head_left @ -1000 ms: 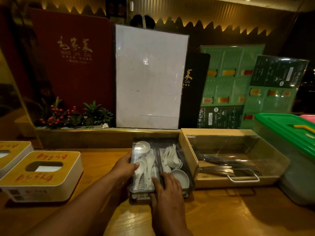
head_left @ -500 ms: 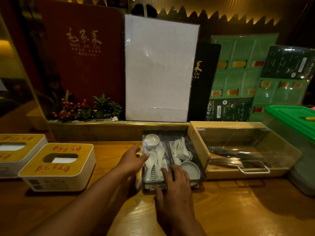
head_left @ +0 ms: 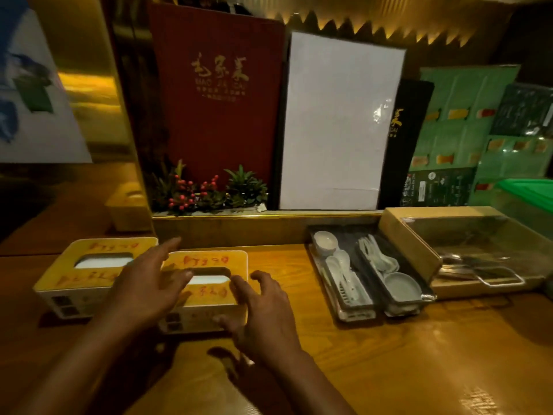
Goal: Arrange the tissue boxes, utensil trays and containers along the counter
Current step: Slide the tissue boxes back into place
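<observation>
Two white tissue boxes with yellow tops and red writing sit side by side on the wooden counter (head_left: pixel 419 348). My left hand (head_left: pixel 146 283) hovers open over the gap between the left box (head_left: pixel 89 265) and the right box (head_left: pixel 209 295). At the right box's near right corner, my right hand (head_left: pixel 263 313) has its fingers spread and holds nothing. A clear utensil tray (head_left: pixel 371 274) with white spoons and small bowls lies to the right. Beside it stands a wooden box with a clear lid (head_left: pixel 466 250) holding metal tongs.
Menus lean against the back ledge: a red one (head_left: pixel 218 100), a white board (head_left: pixel 338 124), and green ones (head_left: pixel 466 130). A small plant with red berries (head_left: pixel 206 190) sits on the ledge. A green-lidded bin (head_left: pixel 526 193) is at far right.
Both hands have let go of the utensil tray and moved left to the right tissue box. My view has swung left with them.
</observation>
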Action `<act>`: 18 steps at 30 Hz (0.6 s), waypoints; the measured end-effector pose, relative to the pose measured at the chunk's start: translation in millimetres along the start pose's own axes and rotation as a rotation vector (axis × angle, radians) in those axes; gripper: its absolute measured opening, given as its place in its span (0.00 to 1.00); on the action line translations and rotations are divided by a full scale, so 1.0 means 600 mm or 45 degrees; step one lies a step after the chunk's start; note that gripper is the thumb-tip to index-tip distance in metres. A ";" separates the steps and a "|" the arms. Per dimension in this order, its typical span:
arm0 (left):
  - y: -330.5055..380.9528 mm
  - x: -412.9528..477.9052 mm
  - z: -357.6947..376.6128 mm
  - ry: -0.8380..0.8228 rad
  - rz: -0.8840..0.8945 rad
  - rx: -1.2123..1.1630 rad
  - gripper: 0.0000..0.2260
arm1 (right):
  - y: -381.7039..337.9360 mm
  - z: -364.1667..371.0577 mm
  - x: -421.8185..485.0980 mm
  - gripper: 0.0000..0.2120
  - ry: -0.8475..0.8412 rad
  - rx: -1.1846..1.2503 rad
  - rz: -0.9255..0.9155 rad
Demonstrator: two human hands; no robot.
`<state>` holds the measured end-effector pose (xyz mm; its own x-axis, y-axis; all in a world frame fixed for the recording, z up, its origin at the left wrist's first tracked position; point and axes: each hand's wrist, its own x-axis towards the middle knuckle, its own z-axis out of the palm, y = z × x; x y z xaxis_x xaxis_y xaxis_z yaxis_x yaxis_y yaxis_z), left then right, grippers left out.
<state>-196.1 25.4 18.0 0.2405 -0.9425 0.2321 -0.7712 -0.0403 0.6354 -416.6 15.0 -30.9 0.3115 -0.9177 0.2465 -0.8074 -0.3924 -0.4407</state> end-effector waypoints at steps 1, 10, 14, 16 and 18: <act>-0.020 -0.004 -0.007 -0.021 -0.004 0.003 0.31 | -0.005 0.010 0.007 0.36 -0.007 -0.026 0.038; -0.046 0.002 0.087 -0.221 0.137 -0.088 0.36 | 0.065 -0.018 0.041 0.23 0.129 -0.181 0.141; 0.002 0.037 0.151 -0.183 0.103 -0.217 0.38 | 0.119 -0.041 0.073 0.23 0.152 -0.266 0.202; 0.022 0.061 0.178 -0.209 0.085 -0.270 0.39 | 0.145 -0.046 0.084 0.23 0.176 -0.279 0.243; 0.044 0.086 0.196 -0.254 0.109 -0.301 0.38 | 0.163 -0.049 0.091 0.25 0.229 -0.249 0.320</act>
<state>-273.5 -63.4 -39.7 0.0422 -0.9866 0.1576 -0.6199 0.0979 0.7785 -493.4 -71.8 -35.6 0.0121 -0.9518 0.3066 -0.9334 -0.1207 -0.3380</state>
